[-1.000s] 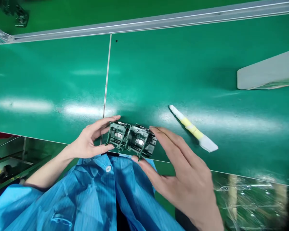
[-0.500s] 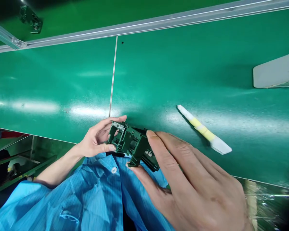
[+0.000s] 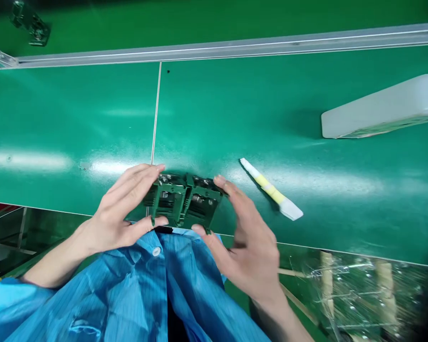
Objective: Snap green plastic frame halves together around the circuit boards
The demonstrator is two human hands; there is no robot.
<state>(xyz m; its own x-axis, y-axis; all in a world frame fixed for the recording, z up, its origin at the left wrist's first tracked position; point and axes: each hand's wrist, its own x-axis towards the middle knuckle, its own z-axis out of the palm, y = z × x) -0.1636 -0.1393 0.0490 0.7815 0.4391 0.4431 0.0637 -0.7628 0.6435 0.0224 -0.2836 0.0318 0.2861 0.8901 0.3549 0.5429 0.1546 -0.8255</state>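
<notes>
Both my hands hold a dark green plastic double-bay housing [image 3: 183, 199] with metal parts inside its bays, just above the table's front edge. My left hand [image 3: 123, 209] grips its left end between thumb and fingers. My right hand [image 3: 246, 242] pinches its right end the same way, with the fingertips on the far side and the thumb on the near side. To the right of the housing, a white stick wrapped in yellow tape [image 3: 271, 190] lies on the green mat [image 3: 92, 114], apart from my right hand.
A white plastic block [image 3: 381, 107] lies at the right of the mat. An aluminium rail [image 3: 217, 47] runs along the far side, with a small green part [image 3: 30, 28] beyond it. My blue striped smock [image 3: 110, 289] fills the bottom. Clear plastic sheeting [image 3: 360, 294] lies at lower right.
The housing has turned from a tilted, side-on pose back to lying level with both bays facing up. My right hand has drawn back toward its end, and the view has shifted slightly.
</notes>
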